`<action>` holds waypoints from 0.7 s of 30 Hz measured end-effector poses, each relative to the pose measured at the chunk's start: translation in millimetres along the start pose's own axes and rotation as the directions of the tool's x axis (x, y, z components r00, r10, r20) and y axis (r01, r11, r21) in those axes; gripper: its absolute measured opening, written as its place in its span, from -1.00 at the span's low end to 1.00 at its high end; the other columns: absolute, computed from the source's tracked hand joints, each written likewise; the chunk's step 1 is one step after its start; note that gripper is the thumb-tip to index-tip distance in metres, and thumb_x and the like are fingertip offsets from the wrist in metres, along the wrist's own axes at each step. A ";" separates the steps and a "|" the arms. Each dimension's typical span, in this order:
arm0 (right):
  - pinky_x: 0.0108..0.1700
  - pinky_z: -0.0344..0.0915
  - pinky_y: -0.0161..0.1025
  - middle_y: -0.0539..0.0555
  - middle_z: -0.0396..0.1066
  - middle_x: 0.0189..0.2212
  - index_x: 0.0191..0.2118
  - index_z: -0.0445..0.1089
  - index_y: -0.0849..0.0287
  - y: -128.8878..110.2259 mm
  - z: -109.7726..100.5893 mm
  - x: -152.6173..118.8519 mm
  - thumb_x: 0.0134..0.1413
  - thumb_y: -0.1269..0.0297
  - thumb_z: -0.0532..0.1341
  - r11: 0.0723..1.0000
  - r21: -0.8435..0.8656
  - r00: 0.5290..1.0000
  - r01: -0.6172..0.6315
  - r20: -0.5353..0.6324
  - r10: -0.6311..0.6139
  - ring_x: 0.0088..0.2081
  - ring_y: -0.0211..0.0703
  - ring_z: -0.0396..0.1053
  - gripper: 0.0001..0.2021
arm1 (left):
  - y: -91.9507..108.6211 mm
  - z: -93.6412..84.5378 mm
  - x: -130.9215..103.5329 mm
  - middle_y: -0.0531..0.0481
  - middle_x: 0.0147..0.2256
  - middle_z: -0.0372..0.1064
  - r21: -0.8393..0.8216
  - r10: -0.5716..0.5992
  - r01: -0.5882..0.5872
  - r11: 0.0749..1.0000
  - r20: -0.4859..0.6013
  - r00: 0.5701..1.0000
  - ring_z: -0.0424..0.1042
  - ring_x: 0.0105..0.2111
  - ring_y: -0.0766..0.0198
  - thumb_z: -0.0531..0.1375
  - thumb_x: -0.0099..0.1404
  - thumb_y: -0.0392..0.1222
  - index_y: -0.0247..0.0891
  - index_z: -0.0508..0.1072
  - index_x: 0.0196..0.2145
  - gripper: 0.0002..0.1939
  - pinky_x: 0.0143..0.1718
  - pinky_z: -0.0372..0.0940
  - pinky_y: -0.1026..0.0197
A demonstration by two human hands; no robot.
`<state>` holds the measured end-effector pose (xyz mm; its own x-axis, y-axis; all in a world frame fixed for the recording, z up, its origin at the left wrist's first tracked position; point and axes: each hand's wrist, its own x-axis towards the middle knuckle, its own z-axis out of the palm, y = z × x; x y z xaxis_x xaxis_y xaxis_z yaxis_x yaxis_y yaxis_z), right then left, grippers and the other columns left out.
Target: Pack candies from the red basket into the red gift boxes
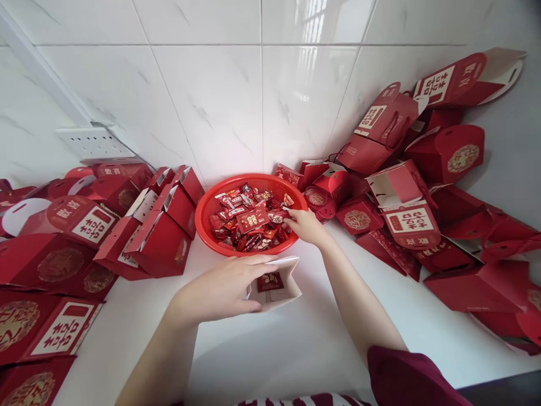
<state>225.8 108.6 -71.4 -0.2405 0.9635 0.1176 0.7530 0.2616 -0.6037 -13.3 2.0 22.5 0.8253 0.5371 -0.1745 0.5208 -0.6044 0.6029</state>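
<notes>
My left hand (220, 287) is closed around an open box (291, 285) with a pale inside, fingers along its far edge and thumb at the near side. A dark red wrapped packet (270, 282) lies inside the box. Just beyond it stands a red plastic basket (203, 228) filled with wrapped candies (253, 220), mostly red. My right hand (307, 224) reaches over the basket's right rim, its bent fingers pinching at a wrapped candy (278, 217) on the pile. The fingertips partly hide their contact with that candy.
Red gift boxes (158, 242) stand packed along the left. A heap of more red boxes (412, 225), some with flaps raised, leans on the right. White tiles (207, 101) rise behind the white tabletop (270, 349). A socket strip (93, 144) with a cable is at upper left.
</notes>
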 end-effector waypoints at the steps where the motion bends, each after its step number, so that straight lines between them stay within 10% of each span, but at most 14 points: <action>1: 0.05 0.24 -0.12 0.05 0.59 -0.32 -0.32 0.42 0.11 1.4 -1.6 -0.7 0.24 0.34 0.12 0.999 0.044 1.000 0.001 -0.009 -0.001 -0.14 0.00 0.51 -0.85 | 3.9 1.3 -2.2 0.11 0.32 0.13 -0.004 -0.011 0.011 1.000 -0.008 1.000 0.20 0.26 0.08 0.22 0.31 -0.15 0.14 0.01 0.37 -0.24 0.27 0.11 0.11; 6: -0.10 0.36 -0.22 0.06 0.60 -0.32 -0.23 0.42 0.14 5.7 -11.1 -4.6 0.23 0.24 0.17 0.974 0.226 0.995 0.018 -0.099 0.004 -0.24 -0.05 0.55 -0.87 | 9.2 7.5 -10.6 0.10 0.30 0.16 0.081 -0.127 0.136 0.987 -0.113 0.985 0.21 0.24 0.04 0.26 0.25 -0.20 0.13 0.03 0.36 -0.20 0.26 0.12 0.05; 12: 0.14 0.27 -0.17 0.11 0.42 0.12 0.33 0.03 0.09 -1.6 -14.2 -8.0 0.32 0.28 0.03 0.930 0.318 0.967 0.186 -0.228 -0.115 0.16 -0.09 0.36 -0.51 | -5.3 6.0 -1.0 0.04 0.27 0.21 0.080 -0.061 0.069 0.994 -0.094 0.994 0.25 0.23 0.02 0.20 0.29 -0.22 0.07 0.12 0.33 -0.30 0.19 0.21 0.07; 18: -0.03 0.32 -0.19 0.12 0.57 -0.26 -0.18 0.46 0.13 -7.3 -1.9 -6.4 0.40 0.19 -0.04 0.997 -0.009 0.997 0.076 0.009 -0.076 -0.15 -0.04 0.52 -0.67 | -15.9 -0.5 4.7 0.10 0.33 0.11 -0.008 -0.014 0.014 1.000 -0.049 0.999 0.07 0.34 0.05 0.22 0.29 -0.19 0.07 0.16 0.32 -0.32 0.23 0.18 0.14; 21: 0.13 0.19 -0.09 0.23 0.51 -0.05 -0.06 0.45 0.19 -9.9 7.2 -3.1 0.37 0.29 -0.02 0.995 -0.094 0.999 0.047 0.028 -0.045 0.04 0.07 0.43 -0.70 | -18.3 -1.6 5.4 0.14 0.35 0.05 -0.020 -0.021 0.020 1.000 -0.022 1.000 0.00 0.37 0.06 0.23 0.27 -0.19 0.10 0.13 0.33 -0.28 0.26 0.15 0.14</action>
<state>214.7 102.7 -71.5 -0.2909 0.9489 0.1221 0.7949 0.3108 -0.5211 -18.8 16.8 11.8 0.8093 0.5623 -0.1699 0.5330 -0.5814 0.6147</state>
